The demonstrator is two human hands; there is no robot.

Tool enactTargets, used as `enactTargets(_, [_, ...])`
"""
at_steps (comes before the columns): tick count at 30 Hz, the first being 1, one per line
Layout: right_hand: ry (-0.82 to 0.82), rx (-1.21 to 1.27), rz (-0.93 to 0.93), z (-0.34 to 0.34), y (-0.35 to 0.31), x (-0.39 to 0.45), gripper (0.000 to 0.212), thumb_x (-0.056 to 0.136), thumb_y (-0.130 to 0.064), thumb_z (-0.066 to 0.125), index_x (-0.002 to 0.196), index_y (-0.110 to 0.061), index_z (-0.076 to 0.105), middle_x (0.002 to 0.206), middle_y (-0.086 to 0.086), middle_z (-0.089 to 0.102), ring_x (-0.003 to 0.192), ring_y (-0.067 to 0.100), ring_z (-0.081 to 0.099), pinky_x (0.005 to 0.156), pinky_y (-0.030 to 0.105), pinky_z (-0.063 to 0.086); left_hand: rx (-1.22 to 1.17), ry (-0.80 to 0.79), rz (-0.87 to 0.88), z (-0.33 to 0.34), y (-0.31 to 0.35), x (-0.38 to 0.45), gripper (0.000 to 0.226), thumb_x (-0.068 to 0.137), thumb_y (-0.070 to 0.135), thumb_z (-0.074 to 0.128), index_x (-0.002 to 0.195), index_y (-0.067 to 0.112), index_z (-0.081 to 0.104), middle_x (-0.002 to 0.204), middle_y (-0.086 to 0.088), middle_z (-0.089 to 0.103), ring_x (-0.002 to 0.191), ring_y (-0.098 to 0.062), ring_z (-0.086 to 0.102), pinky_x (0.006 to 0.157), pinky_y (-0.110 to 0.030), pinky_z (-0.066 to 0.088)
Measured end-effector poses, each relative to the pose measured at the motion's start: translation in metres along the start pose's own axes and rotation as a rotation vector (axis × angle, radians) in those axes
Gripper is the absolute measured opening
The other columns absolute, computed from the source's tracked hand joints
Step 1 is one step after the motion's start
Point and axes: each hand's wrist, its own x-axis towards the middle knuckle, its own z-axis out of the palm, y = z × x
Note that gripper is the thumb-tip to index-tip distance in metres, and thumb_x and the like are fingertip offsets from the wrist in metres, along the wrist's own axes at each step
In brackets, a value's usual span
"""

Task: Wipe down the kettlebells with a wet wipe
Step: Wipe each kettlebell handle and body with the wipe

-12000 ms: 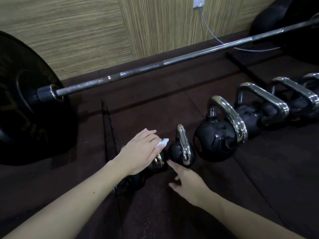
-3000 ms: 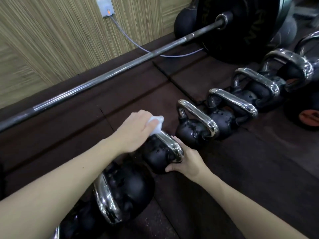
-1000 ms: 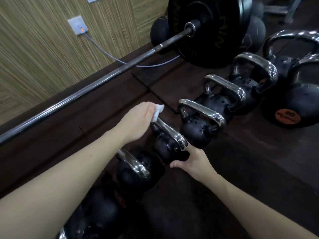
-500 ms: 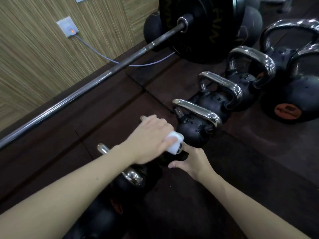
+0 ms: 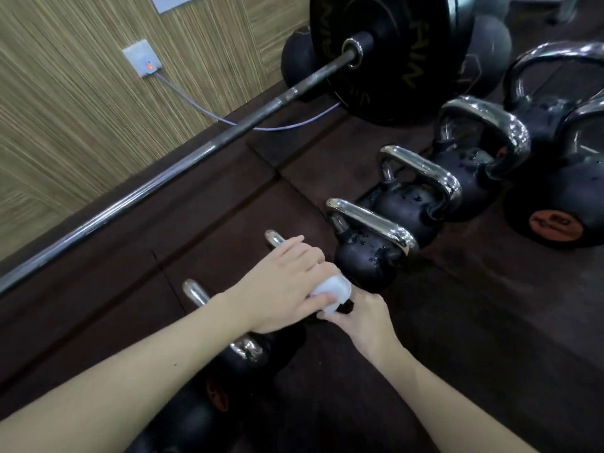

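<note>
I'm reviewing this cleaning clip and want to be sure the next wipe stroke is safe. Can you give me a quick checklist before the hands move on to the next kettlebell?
1. Wet wipe in hand: ok, the left hand grips it.
2. Kettlebell being wiped steadied: ok, the right hand holds its near side, though the body is mostly hidden.
3. Wipe pressed on metal: cannot tell, the left hand covers the contact.
4. Next kettlebell within the row and upright: ok, it stands just beyond the hands, droplets on its body.
5. Path to it free: ok, nothing lies between.
6. Barbell out of the way: ok, it lies off by the wall.
</note>
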Motion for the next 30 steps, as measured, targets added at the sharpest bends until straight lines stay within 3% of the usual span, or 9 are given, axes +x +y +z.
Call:
enactTargets(4, [0.002, -0.036, -0.053, -0.003, 0.001, 0.005, 0.085, 0.069, -0.039, 0.094, 0.146, -0.034, 0.056, 0.146, -0.029, 0.043, 0.131, -0.011, 0.046, 0.106, 0.001, 0.03, -0.115, -0.027, -0.168, -0.001, -0.045, 0.008, 0.06, 0.106, 0.068, 0.024, 0.115, 0.023, 0.063, 0.108, 0.007, 0.059, 0.106, -0.018, 0.056, 0.114, -0.043, 0.037])
enactTargets(8, [0.018, 0.044, -0.067, 0.004, 0.01, 0.003, 0.084, 0.067, -0.03, 0.097, 0.143, -0.027, 0.061, 0.145, -0.025, 0.047, 0.132, -0.019, 0.038, 0.104, -0.005, 0.026, -0.456, 0.018, -0.452, 0.005, -0.065, 0.01, 0.036, 0.108, 0.055, 0.038, 0.093, 0.027, 0.054, 0.095, 0.006, 0.056, 0.088, -0.016, 0.053, 0.082, -0.04, 0.044])
enactTargets(12, [0.048, 0.062, -0.058, 0.007, 0.01, 0.003, 0.078, 0.066, -0.031, 0.097, 0.137, -0.026, 0.067, 0.14, -0.021, 0.059, 0.127, -0.012, 0.05, 0.103, -0.002, 0.031, -0.185, 0.057, -0.172, 0.003, -0.03, 0.013, 0.039, 0.106, 0.049, 0.033, 0.1, 0.029, 0.066, 0.098, 0.008, 0.06, 0.098, -0.019, 0.055, 0.104, -0.044, 0.042])
enactTargets(14, [0.109, 0.029, -0.088, 0.007, 0.005, 0.001, 0.045, 0.073, -0.037, 0.087, 0.115, -0.024, 0.077, 0.108, -0.02, 0.076, 0.095, -0.011, 0.061, 0.081, -0.003, 0.038, -0.049, 0.02, -0.009, 0.004, 0.0, 0.009, 0.038, 0.104, 0.051, 0.037, 0.108, 0.028, 0.067, 0.104, 0.007, 0.06, 0.101, -0.021, 0.054, 0.117, -0.046, 0.033])
enactTargets(16, [0.14, -0.004, -0.165, 0.005, -0.003, -0.005, 0.019, 0.079, -0.041, 0.065, 0.094, -0.03, 0.065, 0.072, -0.02, 0.067, 0.065, -0.008, 0.055, 0.063, 0.0, 0.035, 0.094, 0.008, 0.117, 0.011, 0.022, 0.005, 0.033, 0.104, 0.046, 0.045, 0.114, 0.023, 0.065, 0.11, 0.002, 0.059, 0.101, -0.025, 0.052, 0.117, -0.046, 0.033])
enactTargets(18, [0.131, -0.013, -0.21, 0.003, -0.006, -0.006, 0.019, 0.08, -0.039, 0.061, 0.096, -0.032, 0.055, 0.062, -0.029, 0.055, 0.059, -0.009, 0.053, 0.061, 0.001, 0.033, 0.215, -0.004, 0.186, 0.014, 0.026, 0.005, 0.028, 0.103, 0.041, 0.047, 0.116, 0.021, 0.061, 0.113, 0.0, 0.058, 0.101, -0.027, 0.053, 0.111, -0.046, 0.037])
enactTargets(21, [0.163, -0.009, -0.176, 0.004, 0.0, -0.002, 0.038, 0.068, -0.032, 0.089, 0.099, -0.029, 0.068, 0.08, -0.01, 0.075, 0.071, -0.012, 0.06, 0.064, 0.0, 0.04, 0.111, -0.019, 0.132, 0.006, 0.001, 0.008, 0.041, 0.106, 0.053, 0.037, 0.121, 0.023, 0.061, 0.109, 0.002, 0.056, 0.1, -0.025, 0.053, 0.102, -0.044, 0.042])
enactTargets(25, [0.062, 0.056, -0.111, 0.001, 0.004, -0.001, 0.083, 0.064, -0.027, 0.099, 0.139, -0.021, 0.065, 0.138, -0.011, 0.064, 0.129, -0.01, 0.049, 0.108, 0.007, 0.038, -0.118, 0.0, -0.126, 0.009, -0.049, 0.003, 0.048, 0.109, 0.059, 0.021, 0.114, 0.032, 0.061, 0.108, 0.011, 0.056, 0.109, -0.018, 0.052, 0.107, -0.041, 0.04])
enactTargets(30, [0.081, 0.065, -0.124, 0.001, 0.003, -0.002, 0.088, 0.063, -0.022, 0.099, 0.142, -0.012, 0.06, 0.142, 0.001, 0.063, 0.133, -0.009, 0.042, 0.11, 0.002, 0.031, -0.574, 0.023, -0.374, 0.021, -0.078, 0.007, 0.039, 0.113, 0.055, 0.028, 0.089, 0.028, 0.042, 0.081, 0.011, 0.039, 0.089, -0.035, 0.054, 0.082, -0.038, 0.041])
